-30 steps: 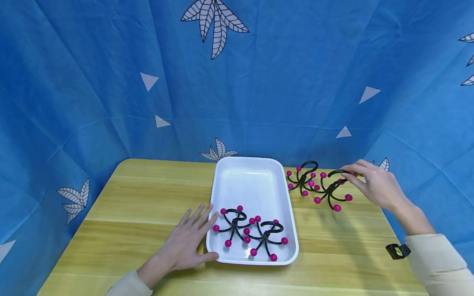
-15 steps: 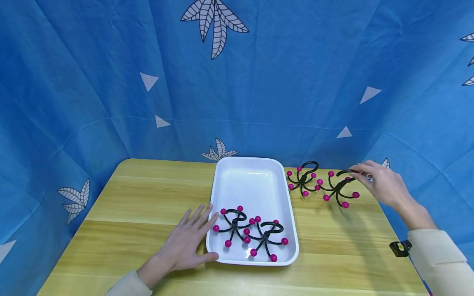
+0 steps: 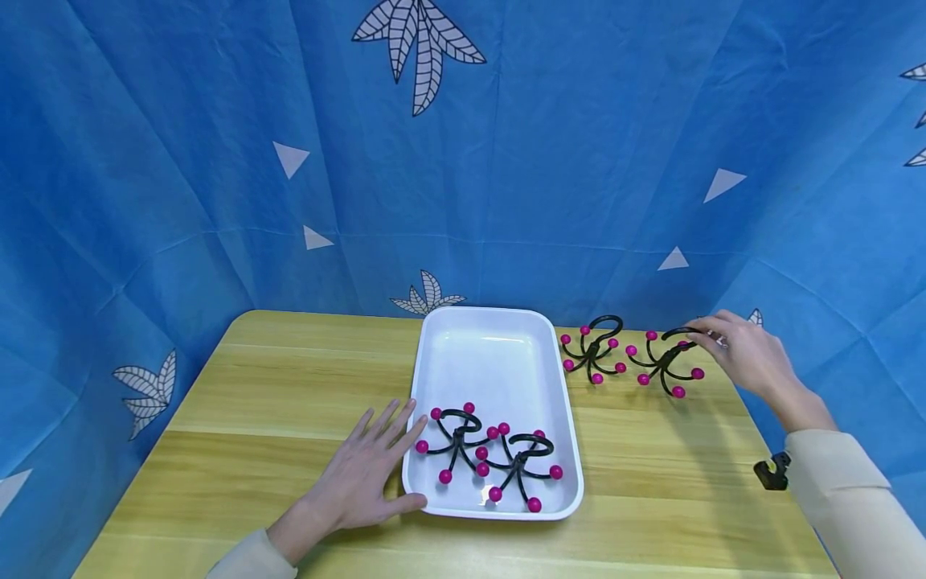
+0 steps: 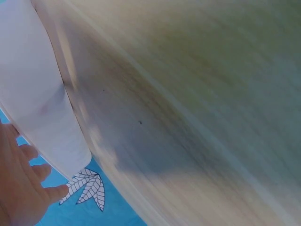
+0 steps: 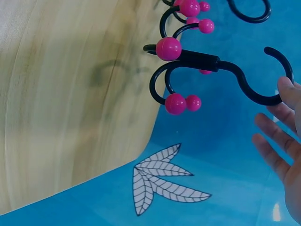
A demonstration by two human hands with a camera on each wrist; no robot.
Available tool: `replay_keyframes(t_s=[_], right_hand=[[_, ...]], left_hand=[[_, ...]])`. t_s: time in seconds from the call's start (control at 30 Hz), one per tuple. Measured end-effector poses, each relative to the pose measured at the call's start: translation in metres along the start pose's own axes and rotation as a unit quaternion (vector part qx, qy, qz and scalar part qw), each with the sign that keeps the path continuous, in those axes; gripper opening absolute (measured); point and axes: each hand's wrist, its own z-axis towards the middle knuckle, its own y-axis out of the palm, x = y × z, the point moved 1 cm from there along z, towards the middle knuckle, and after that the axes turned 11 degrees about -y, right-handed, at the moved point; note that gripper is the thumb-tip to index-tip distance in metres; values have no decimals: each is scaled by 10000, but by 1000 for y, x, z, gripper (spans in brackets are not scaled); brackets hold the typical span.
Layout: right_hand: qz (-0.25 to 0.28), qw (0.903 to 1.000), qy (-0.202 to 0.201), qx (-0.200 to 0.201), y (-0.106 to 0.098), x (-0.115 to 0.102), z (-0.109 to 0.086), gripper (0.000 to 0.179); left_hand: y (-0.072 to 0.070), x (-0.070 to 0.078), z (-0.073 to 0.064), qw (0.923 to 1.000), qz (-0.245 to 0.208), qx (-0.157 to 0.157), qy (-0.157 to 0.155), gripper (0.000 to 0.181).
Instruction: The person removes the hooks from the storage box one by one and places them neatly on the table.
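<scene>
My right hand [image 3: 748,354] pinches the curved top of a black claw-shaped hanger hook [image 5: 200,60], whose curled arms end in pink balls. In the right wrist view the thumb presses the hook's bend while other fingers stay extended. The hanger is tilted, close over the table's back right. My left hand [image 3: 365,474] lies with fingers spread at the left rim of a white tray [image 3: 485,362]. Inside the tray's near half, two like hangers, one on the left [image 3: 458,438] and one on the right [image 3: 519,462], stand side by side with their hooks up.
Another hanger [image 3: 592,351] stands on the table between the tray and my right hand. The wooden table [image 3: 304,362] ends at a blue curtain [image 3: 448,193] with printed leaves, which hangs behind and at both sides.
My right hand has carried its hanger rightward and slightly back, so a gap now shows between it and the hanger standing beside the tray. The left hand and tray have stayed put.
</scene>
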Motion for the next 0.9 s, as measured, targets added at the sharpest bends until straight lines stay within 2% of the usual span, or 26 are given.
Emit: replay_keyframes(t_s=[0.27, 0.53, 0.9], right_hand=[[68, 9994, 262, -199, 9, 11, 3, 22], [82, 9995, 246, -155, 19, 18, 9, 22], [48, 9998, 122, -173, 27, 24, 18, 21]], left_hand=[[2, 0, 1, 10000, 19, -2, 20, 107], [2, 0, 2, 9999, 33, 123, 61, 107], [0, -1, 1, 10000, 29, -41, -11, 106]])
